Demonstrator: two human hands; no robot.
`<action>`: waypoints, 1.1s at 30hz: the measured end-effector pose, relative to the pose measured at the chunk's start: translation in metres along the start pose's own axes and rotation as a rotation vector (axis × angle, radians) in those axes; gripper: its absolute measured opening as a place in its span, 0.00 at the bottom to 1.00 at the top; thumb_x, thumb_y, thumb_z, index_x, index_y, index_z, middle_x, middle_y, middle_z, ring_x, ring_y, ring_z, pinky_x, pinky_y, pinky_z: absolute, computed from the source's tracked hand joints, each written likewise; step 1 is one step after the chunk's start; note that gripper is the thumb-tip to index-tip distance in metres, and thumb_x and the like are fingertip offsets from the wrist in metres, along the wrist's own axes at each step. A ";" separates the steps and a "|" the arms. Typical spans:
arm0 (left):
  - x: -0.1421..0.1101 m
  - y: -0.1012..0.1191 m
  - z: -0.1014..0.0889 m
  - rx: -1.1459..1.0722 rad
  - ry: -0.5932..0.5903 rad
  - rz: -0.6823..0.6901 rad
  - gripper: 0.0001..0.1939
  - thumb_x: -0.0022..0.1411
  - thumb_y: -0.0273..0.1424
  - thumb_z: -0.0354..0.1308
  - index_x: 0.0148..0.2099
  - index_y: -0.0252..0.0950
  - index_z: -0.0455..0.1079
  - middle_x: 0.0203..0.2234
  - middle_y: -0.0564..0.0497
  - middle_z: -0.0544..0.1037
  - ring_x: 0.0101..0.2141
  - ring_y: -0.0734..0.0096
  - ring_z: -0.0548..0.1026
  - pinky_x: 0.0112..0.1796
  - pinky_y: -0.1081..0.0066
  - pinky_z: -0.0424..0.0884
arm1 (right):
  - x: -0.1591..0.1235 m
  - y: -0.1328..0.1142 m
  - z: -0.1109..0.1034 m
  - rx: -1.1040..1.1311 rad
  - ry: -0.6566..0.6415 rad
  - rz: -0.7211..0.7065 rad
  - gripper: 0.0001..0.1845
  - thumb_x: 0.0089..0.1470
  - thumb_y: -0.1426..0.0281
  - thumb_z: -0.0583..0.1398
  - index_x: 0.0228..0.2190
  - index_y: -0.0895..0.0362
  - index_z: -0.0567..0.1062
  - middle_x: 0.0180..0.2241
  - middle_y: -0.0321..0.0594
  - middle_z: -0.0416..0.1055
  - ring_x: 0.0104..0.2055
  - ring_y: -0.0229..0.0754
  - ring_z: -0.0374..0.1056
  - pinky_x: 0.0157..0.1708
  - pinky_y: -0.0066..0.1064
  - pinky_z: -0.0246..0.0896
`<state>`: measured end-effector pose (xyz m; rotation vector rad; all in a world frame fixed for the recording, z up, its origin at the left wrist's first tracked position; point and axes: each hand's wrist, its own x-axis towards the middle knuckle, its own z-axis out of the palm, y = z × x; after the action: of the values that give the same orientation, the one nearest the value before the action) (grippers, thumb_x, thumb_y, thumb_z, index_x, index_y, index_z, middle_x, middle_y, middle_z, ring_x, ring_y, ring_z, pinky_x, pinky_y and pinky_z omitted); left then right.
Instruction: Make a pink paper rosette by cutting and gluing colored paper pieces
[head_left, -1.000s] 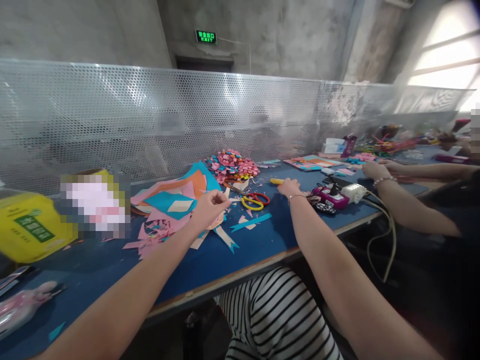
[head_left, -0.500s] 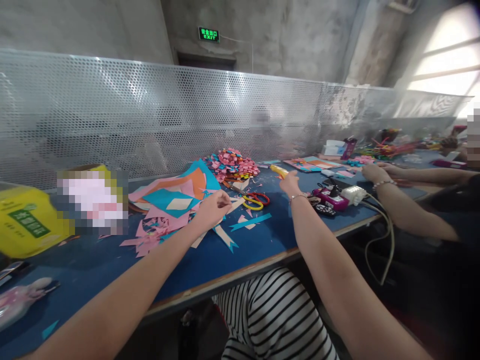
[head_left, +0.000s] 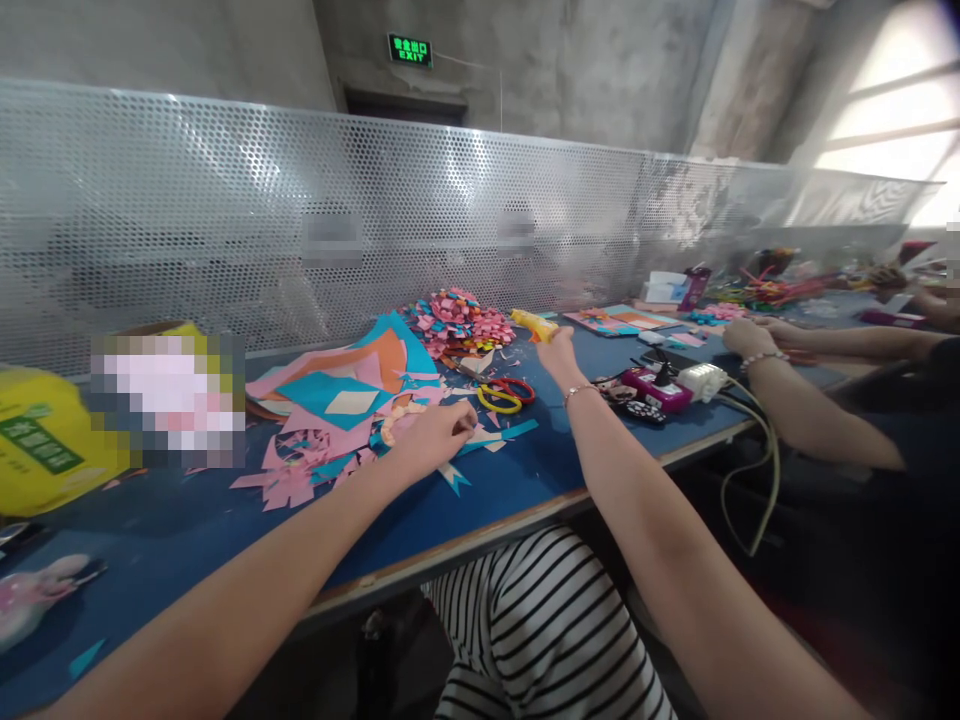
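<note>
My left hand [head_left: 441,438] is over the paper scraps with its fingers curled together; whatever is between them is hidden. Close by it lie a blue paper strip [head_left: 517,430] and a notched blue and cream ribbon-like strip [head_left: 454,478]. A cream scalloped piece [head_left: 393,424] shows just behind my left wrist. My right hand [head_left: 556,352] is wrapped round a yellow glue gun [head_left: 534,324], its nose pointing left, above the table. Between my hands rest scissors [head_left: 501,400] with yellow and red handles.
Coloured paper sheets [head_left: 352,375] and pink cut scraps [head_left: 296,465] lie left of centre. Behind is a heap of small paper pieces [head_left: 457,325]. A purple and white power strip [head_left: 656,388] with cords is on the right, near a co-worker's hand [head_left: 746,340]. A yellow bag [head_left: 52,440] stands left.
My left hand has moved right and slightly nearer me, over the strips beside the scissors. My right hand has moved left with the glue gun. The view has shifted slightly.
</note>
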<state>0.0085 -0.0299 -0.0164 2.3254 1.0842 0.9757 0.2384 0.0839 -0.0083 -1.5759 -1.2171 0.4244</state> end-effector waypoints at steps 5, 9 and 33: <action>-0.002 0.006 0.002 0.164 -0.081 -0.162 0.07 0.47 0.23 0.53 0.30 0.38 0.67 0.19 0.56 0.75 0.23 0.72 0.72 0.25 0.74 0.62 | 0.001 0.004 0.002 0.043 0.015 -0.031 0.21 0.44 0.78 0.55 0.42 0.61 0.56 0.36 0.47 0.67 0.34 0.41 0.66 0.35 0.31 0.61; -0.002 0.006 0.004 0.270 -0.136 -0.166 0.09 0.49 0.24 0.51 0.33 0.37 0.67 0.24 0.55 0.76 0.27 0.72 0.73 0.28 0.74 0.63 | 0.003 0.007 0.004 0.062 0.033 -0.041 0.21 0.42 0.79 0.56 0.40 0.60 0.56 0.34 0.45 0.67 0.32 0.40 0.65 0.34 0.32 0.61; 0.002 0.003 0.006 0.212 -0.270 -0.224 0.13 0.50 0.29 0.55 0.41 0.33 0.69 0.36 0.47 0.75 0.36 0.68 0.73 0.39 0.69 0.68 | 0.001 0.001 0.001 0.126 -0.012 -0.034 0.22 0.40 0.79 0.57 0.39 0.59 0.57 0.31 0.41 0.66 0.30 0.40 0.65 0.31 0.32 0.61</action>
<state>0.0149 -0.0310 -0.0177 2.3457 1.3494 0.4681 0.2388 0.0850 -0.0093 -1.4456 -1.2010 0.4798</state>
